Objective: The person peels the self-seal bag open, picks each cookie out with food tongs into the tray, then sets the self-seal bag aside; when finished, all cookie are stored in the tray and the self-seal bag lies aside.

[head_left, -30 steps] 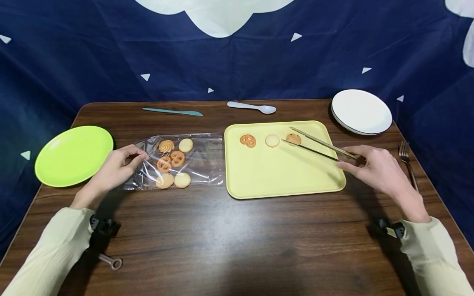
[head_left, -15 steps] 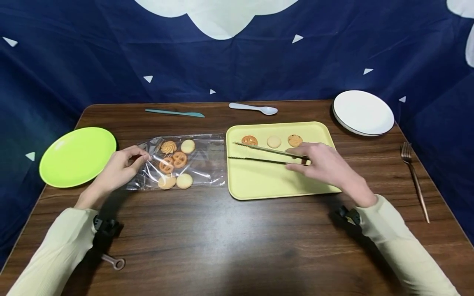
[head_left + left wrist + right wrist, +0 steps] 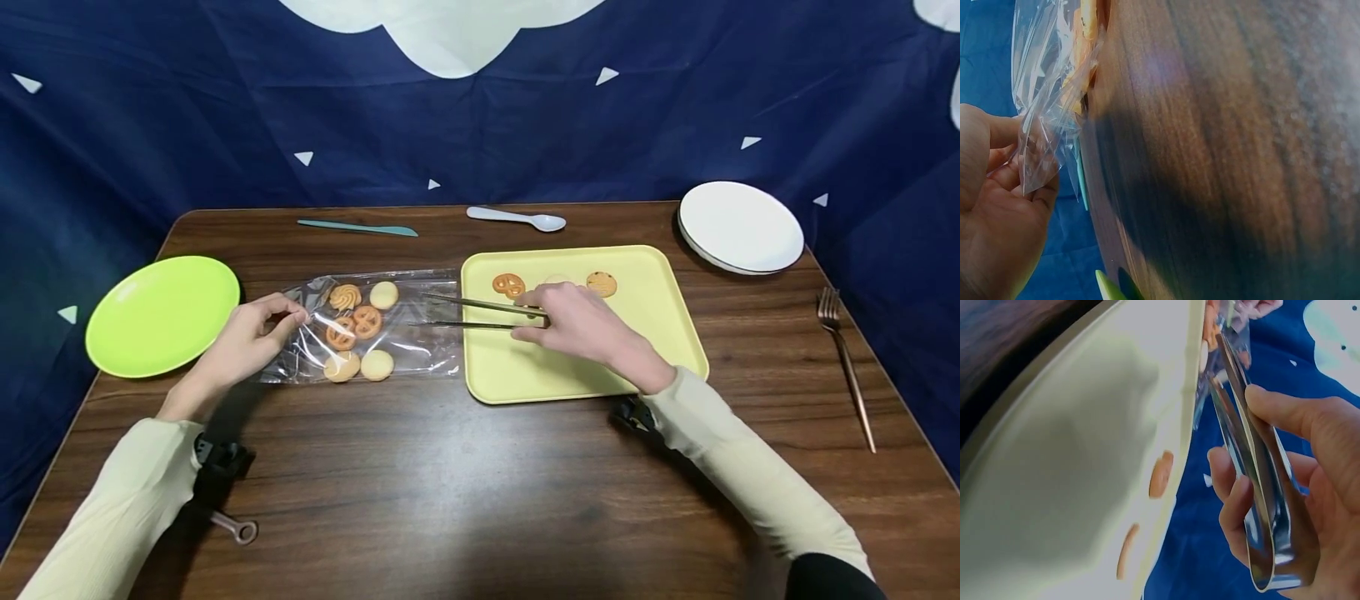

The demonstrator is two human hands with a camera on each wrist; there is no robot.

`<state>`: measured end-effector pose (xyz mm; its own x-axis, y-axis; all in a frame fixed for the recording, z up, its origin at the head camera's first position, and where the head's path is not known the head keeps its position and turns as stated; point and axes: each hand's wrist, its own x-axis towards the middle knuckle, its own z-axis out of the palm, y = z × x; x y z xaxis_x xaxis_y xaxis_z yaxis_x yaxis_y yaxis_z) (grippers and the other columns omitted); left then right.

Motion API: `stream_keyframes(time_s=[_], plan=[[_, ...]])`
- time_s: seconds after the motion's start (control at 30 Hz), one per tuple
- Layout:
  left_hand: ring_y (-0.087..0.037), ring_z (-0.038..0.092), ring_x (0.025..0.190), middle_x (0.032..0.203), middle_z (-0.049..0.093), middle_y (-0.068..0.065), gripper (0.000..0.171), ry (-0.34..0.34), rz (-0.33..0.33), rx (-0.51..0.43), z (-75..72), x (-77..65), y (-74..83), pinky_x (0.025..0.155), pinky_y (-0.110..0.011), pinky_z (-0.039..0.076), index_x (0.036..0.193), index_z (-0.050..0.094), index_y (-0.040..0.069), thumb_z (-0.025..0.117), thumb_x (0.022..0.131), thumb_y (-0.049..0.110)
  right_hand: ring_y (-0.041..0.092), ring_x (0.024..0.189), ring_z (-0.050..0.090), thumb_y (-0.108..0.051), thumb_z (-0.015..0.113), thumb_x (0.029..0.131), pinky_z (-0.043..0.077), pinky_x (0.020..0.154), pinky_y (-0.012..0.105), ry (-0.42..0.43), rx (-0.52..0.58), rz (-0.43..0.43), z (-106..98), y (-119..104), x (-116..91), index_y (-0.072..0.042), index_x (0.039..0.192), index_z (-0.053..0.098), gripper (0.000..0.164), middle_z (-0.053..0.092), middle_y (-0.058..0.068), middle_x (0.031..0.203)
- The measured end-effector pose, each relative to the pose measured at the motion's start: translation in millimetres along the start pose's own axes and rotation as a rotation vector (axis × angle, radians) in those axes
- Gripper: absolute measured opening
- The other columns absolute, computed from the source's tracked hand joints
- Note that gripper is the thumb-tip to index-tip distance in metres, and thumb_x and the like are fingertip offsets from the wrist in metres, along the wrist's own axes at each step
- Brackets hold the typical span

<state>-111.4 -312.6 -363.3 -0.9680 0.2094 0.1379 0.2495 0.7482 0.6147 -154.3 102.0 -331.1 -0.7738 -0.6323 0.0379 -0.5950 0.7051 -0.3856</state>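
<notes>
My left hand [image 3: 242, 348] pinches the left end of a clear plastic bag [image 3: 423, 354], its film creased between thumb and fingers in the left wrist view. Several cookies lie inside, among them a swirl cookie [image 3: 345, 297], two pretzel-shaped cookies [image 3: 367, 322] and plain round ones [image 3: 377, 365]. My right hand [image 3: 588, 329] grips metal tongs [image 3: 1266, 487] over the yellow tray [image 3: 547, 375]. Spread apart, the tong tips point left and overlap the bag's right end. Behind that hand on the tray are a pretzel cookie [image 3: 508, 286], a mostly hidden pale cookie and a chocolate-chip cookie [image 3: 602, 284].
A green plate [image 3: 161, 317] stands at the left, white dishes [image 3: 738, 225] at the back right. Along the back edge lie a teal knife [image 3: 356, 227] and a pale spoon [image 3: 517, 218]. A fork [image 3: 847, 367] is at the right; a brown handle [image 3: 236, 527] shows near my left forearm.
My right hand has moved left across the tray with the tongs, from the chocolate-chip cookie to the bag's right end. My left hand keeps its pinch on the bag.
</notes>
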Motion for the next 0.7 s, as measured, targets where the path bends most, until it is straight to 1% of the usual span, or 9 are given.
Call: stream_keyframes(time_s=[0.13,0.2,0.3,0.37,0.4,0.57,0.7], plan=[[-0.007,0.048,0.076,0.091,0.06,-0.012,0.017,0.001,0.001,0.001,0.8,-0.4,-0.5,0.062,-0.013,0.038,0.093,0.064,-0.003,0.053,0.096,0.009,0.015,0.064,0.053,-0.035,0.071,0.084,0.043,0.057,0.034,-0.005,0.009,0.005,8,-7,15,-0.009,0.106,0.069,0.034,0.067,0.001,0.086],[-0.007,0.048,0.076,0.09,0.06,-0.012,0.017,0.002,0.001,0.001,1.2,-0.5,-0.7,0.062,-0.013,0.038,0.093,0.064,-0.003,0.053,0.096,0.009,0.014,0.061,0.051,-0.036,0.07,0.084,0.042,0.055,0.034,-0.007,0.007,0.017,11,-10,22,-0.011,0.102,0.068,0.031,0.065,0.0,0.081],[-0.007,0.049,0.076,0.09,0.061,-0.011,0.016,0.007,0.005,0.006,2.0,-0.7,-0.7,0.062,-0.013,0.038,0.093,0.065,-0.003,0.053,0.096,0.008,0.014,0.06,0.05,-0.036,0.07,0.084,0.039,0.051,0.034,-0.007,0.02,0.043,15,-16,31,-0.012,0.099,0.067,0.029,0.062,-0.002,0.077],[-0.007,0.049,0.076,0.09,0.061,-0.011,0.016,0.007,0.008,0.008,2.1,-0.7,-0.6,0.062,-0.013,0.038,0.092,0.065,-0.003,0.053,0.096,0.008,0.014,0.06,0.051,-0.036,0.07,0.084,0.039,0.05,0.034,-0.014,0.025,0.054,17,-19,35,-0.011,0.098,0.067,0.028,0.062,-0.002,0.078],[-0.008,0.049,0.076,0.089,0.061,-0.011,0.016,0.006,0.01,0.011,2.2,-0.7,-0.6,0.062,-0.013,0.038,0.092,0.065,-0.003,0.053,0.096,0.008,0.015,0.062,0.052,-0.036,0.07,0.084,0.04,0.05,0.034,-0.015,0.025,0.056,17,-21,38,-0.011,0.1,0.067,0.03,0.063,-0.002,0.081],[-0.007,0.049,0.077,0.089,0.061,-0.011,0.017,0.001,0.011,0.009,0.9,0.0,-0.3,0.063,-0.013,0.039,0.092,0.065,-0.002,0.053,0.096,0.009,0.016,0.071,0.056,-0.036,0.069,0.085,0.046,0.06,0.037,-0.026,-0.015,0.058,20,-27,45,-0.009,0.108,0.066,0.035,0.066,0.003,0.093],[-0.008,0.049,0.076,0.089,0.061,-0.01,0.017,0.003,0.013,0.017,0.8,0.0,-0.8,0.063,-0.012,0.038,0.092,0.065,-0.002,0.053,0.096,0.008,0.017,0.068,0.054,-0.036,0.069,0.086,0.046,0.061,0.039,-0.033,-0.029,0.054,22,-30,48,-0.009,0.106,0.065,0.034,0.064,0.004,0.087]])
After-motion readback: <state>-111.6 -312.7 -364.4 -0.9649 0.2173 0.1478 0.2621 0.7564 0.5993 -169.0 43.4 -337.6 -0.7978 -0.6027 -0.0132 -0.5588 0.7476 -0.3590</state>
